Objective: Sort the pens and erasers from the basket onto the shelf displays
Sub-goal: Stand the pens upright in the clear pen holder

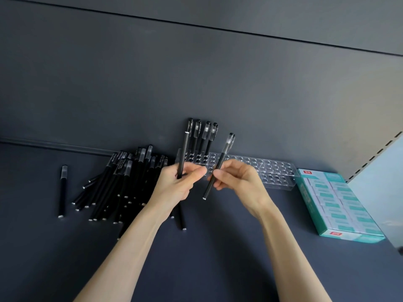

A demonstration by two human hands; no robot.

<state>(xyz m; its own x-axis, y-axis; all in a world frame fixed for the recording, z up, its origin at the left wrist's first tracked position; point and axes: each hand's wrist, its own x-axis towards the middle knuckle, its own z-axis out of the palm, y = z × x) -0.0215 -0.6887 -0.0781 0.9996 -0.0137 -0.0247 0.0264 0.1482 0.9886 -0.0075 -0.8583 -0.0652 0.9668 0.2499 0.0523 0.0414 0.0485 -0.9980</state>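
Black pen [183, 153] near-upright, gripped by left hand [176, 186]; right hand [237, 182] pinches second pen [222, 158], cap up-right.

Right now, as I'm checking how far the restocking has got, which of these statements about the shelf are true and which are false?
1. Each hand holds a black pen. True: the left hand grips the upright pen, and the right hand pinches the tilted pen.
2. The clear rack is full. False: only four standing pens fill its left end, and the other holes are empty.
3. The eraser box lies left of the pen pile. False: it lies right of the rack.
4. A single pen lies apart, left of the pile. True.
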